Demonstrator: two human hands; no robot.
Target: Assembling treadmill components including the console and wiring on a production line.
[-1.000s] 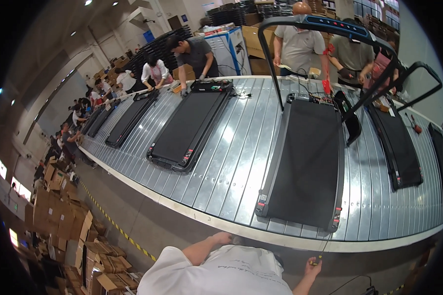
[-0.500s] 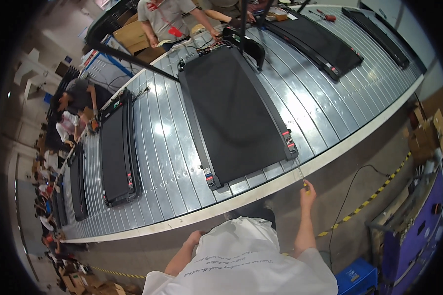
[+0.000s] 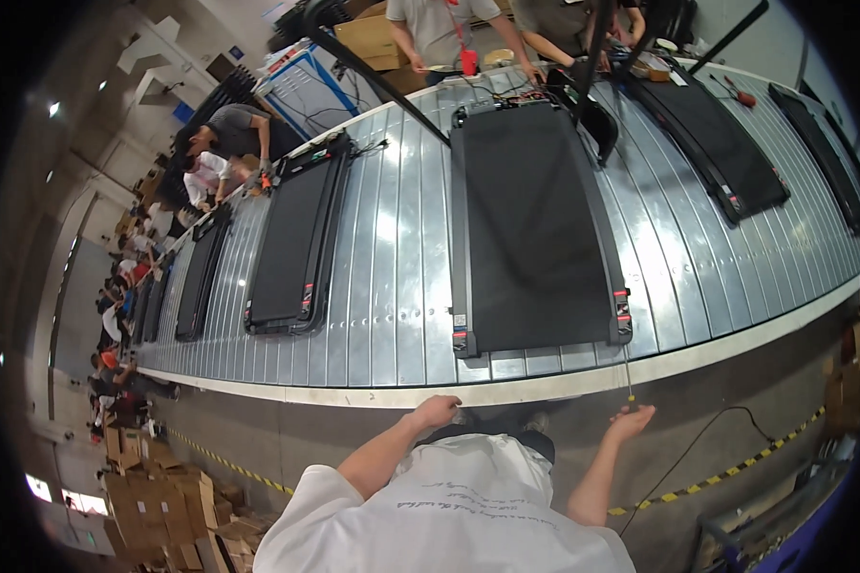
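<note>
While the left hand (image 3: 439,411) is resting close to the near edge of the counter (image 3: 392,395), its grip hard to tell, the right hand (image 3: 631,421) is lying well apart from it, palm up, fingers seemingly parted just below the yellow handle of a tool (image 3: 631,396); whether they are touching it, I cannot tell. The tool's thin shaft is pointing at the treadmill's (image 3: 535,239) near right corner. The person seems to be working a fastener there, and the next move is probably calling for a firm grip with the shaft kept in line. The treadmill is lying flat on the counter, showing a matt black belt, grey rails and red-marked near corners. Beyond, cables (image 3: 521,96) are cluttering its far end, where a co-worker (image 3: 440,19) is standing.
</note>
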